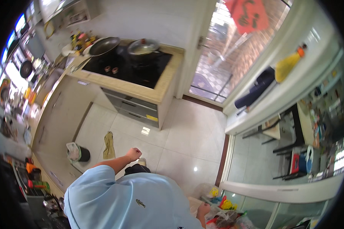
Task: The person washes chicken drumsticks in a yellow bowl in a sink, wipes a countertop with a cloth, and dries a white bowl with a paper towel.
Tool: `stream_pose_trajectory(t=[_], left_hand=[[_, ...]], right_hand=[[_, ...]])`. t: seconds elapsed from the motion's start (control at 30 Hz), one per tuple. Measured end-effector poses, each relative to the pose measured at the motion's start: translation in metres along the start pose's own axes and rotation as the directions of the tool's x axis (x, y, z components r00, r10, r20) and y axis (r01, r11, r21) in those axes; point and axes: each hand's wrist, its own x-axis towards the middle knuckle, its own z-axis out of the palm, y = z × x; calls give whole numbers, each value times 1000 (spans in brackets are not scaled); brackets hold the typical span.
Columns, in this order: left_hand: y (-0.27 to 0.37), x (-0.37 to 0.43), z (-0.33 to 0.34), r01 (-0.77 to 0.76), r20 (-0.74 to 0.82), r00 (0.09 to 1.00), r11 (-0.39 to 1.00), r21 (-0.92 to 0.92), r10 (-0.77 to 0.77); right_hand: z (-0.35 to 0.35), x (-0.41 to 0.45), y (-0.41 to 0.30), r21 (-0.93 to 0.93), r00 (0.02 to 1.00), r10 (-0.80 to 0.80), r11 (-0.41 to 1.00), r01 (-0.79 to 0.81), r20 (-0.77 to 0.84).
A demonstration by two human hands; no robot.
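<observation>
My left hand [134, 154] hangs over the tiled floor with its fingers curled in, and nothing shows in it. Below it, the tip of a light shoe [142, 162] and dark trousers [137, 169] show. A crumpled olive cloth [109, 146] lies on the floor to the left of that hand. Farther left stands a dark waste bin [84, 154] with a plastic liner. At the lower right my right hand [203, 209] is partly hidden by my light-blue shirt [132, 200]. Its fingers look curled, beside a pile of plastic bags [229, 219]; whether it touches them is unclear.
A black cooktop [126, 68] ahead bears a wok [104, 46] and a lidded pan [143, 47]. Cabinets [57, 114] run along the left under a cluttered counter. A glass door [215, 57] stands ahead right. Chairs [289, 169] are beyond the right doorway. A yellow cloth [286, 67] hangs nearby.
</observation>
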Motion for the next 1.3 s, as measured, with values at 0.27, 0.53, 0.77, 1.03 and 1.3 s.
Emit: stream_pose_trajectory(t=[0.27,0.53,0.77,1.03,1.3], left_hand=[[-169,1,-102,148,-257,953,987,-57,-158],[-326,-113,-120,557,-358,731,811,-181,-581],[-354,-194,-77,467,-122,532,410,-784,-838],[-353,-184,-96,332,-248,554,484,-810,-795],[-462,-161,-214,123,-65,578,166,-978,-813]], right_hand=[[51,87,-233,175,898,-406,909,377,171],[101,56,-382,23,751,-489,844,536,443],[204,44,-454,63,661,-502,820,570,558],[321,-99,-618,321,270,-707,581,748,654],[377,-230,-663,212,268,-634,576,790,726]])
